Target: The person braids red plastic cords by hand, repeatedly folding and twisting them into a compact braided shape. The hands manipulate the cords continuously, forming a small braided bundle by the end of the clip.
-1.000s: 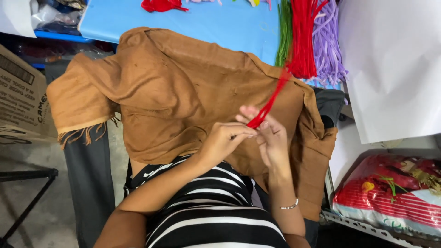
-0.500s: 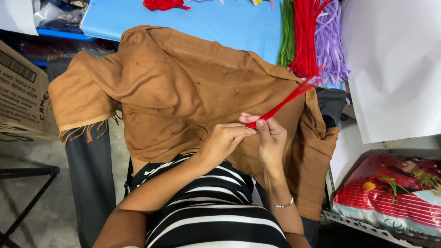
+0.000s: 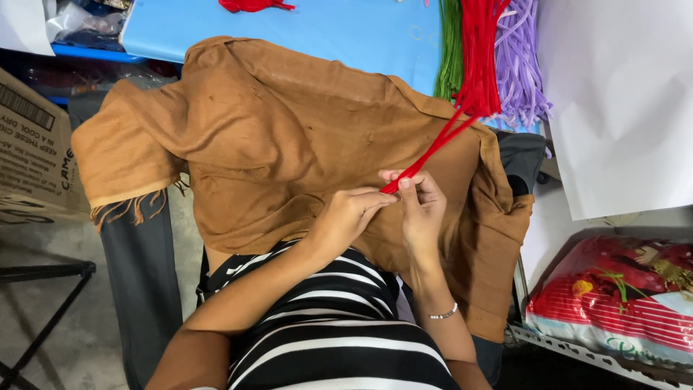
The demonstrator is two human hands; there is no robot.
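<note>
Both hands meet over a brown fringed cloth point(image 3: 289, 137) spread across my lap. My left hand point(image 3: 351, 214) and my right hand point(image 3: 421, 209) pinch the near end of a thin red strand point(image 3: 433, 150). The strand runs up and to the right, taut, to a bundle of red strands point(image 3: 478, 58) lying on the blue tabletop point(image 3: 325, 32). A thin bracelet circles my right wrist. My striped black-and-white top fills the bottom of the view.
Green strands point(image 3: 451, 50) and purple strands point(image 3: 520, 65) flank the red bundle. A red scrap point(image 3: 253, 6) lies at the table's far edge. A cardboard box point(image 3: 32, 148) stands left; white sheet point(image 3: 621, 101) and a red-and-white plastic bag point(image 3: 621, 296) right.
The red strand has been drawn toward me and now lies lower and straighter. Both hands stayed pinched together over the cloth.
</note>
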